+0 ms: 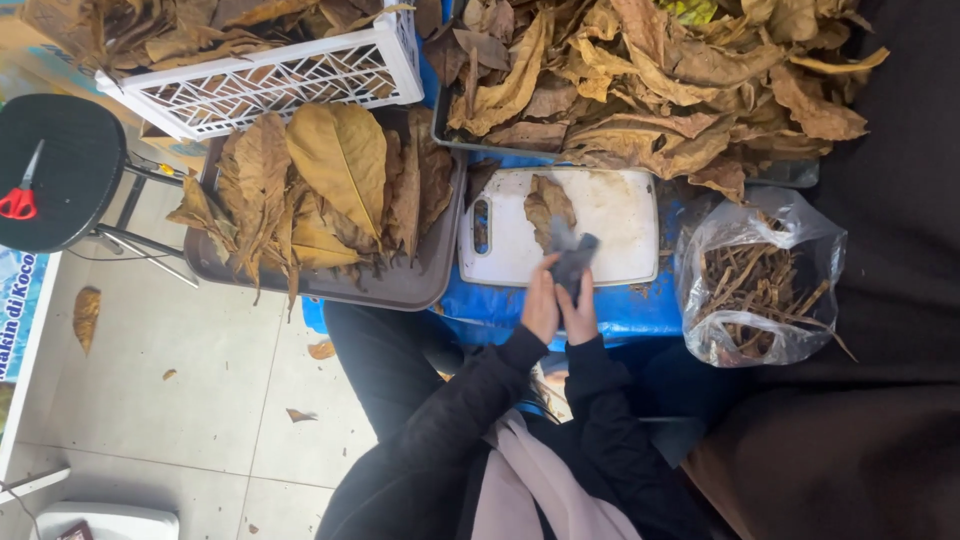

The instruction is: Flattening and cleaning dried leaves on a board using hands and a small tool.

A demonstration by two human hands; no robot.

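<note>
Both hands meet at the near edge of the white plastic cutting board (610, 215). The left hand (541, 305) and right hand (579, 318) are closed together on a dark grey cloth (573, 258), fingers clamped around it. Just beyond the cloth, 1 brown dried leaf (547, 203) lies flat on the board. Left of the board, a grey tray (400, 285) carries more dried leaves; right of it sits a clear plastic bag of brown stems (760, 285).
</note>
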